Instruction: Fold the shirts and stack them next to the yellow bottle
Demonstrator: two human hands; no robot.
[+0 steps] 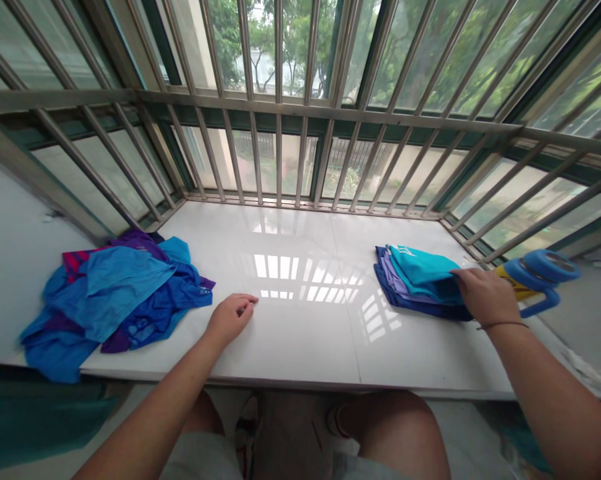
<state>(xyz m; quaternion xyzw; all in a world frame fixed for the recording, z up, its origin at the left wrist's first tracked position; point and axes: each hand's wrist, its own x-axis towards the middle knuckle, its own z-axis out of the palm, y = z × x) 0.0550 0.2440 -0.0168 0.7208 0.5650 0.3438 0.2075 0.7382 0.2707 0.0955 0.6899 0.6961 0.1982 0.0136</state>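
On the right of the white sill lies a stack of folded clothes, with a teal folded garment [423, 267] on top. Dark blue and lavender folded cloth [398, 287] shows beneath it. My right hand [490, 297] pinches the right edge of the teal garment; its fingertips are partly hidden. Nearer the middle, my left hand [231, 317] rests low over the sill, fingers loosely bent and apart, with nothing in them. To its left is a crumpled heap of blue, purple and red clothes [125, 287], not touched by that hand.
A yellow and blue bottle [535, 277] with a handle stands just beyond my right hand. Metal window bars [280, 153] close off the back and both sides. The glossy white sill [300, 347] ends at a front edge above my legs.
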